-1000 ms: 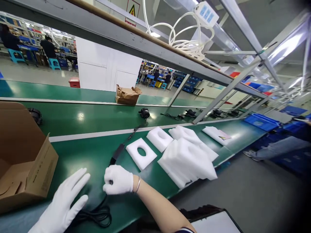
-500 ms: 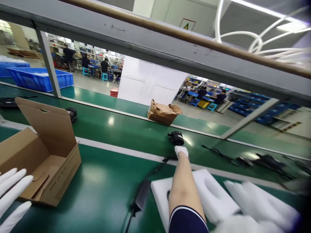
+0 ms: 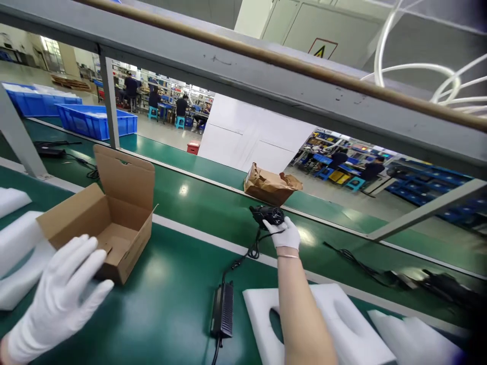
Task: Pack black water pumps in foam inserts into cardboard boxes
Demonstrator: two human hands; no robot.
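Head view, angled forward and down across a green surface (image 3: 167,274). We note the right hand (image 3: 284,235), white-gloved, reaching past a pale strip to a black unit (image 3: 267,215). Its fingers (image 3: 276,226) lie slightly curled against the underside of the unit; we cannot tell from this angle whether they grip it or only touch it. The unit sits on the far green section, just in front of a crumpled paper bag (image 3: 270,185). A black cable (image 3: 253,251) drops from it across the strip toward an adapter (image 3: 222,309) lying on the near section, with a cord running off the bottom of the frame.

The left hand (image 3: 61,296), also gloved, is open with its fingers spread. It hangs just in front of an open cardboard box (image 3: 124,175), and we see no contact. White foam inserts (image 3: 327,319) lie under and beside the right arm, with more foam (image 3: 17,248) at the left edge. Farther along are black cords (image 3: 365,263).

We read the step in hand as taking up the unit with its cable. A clean lift calls for the right fingers to close around the body of the unit, with the cable free of the foam and the left hand available for the adapter.
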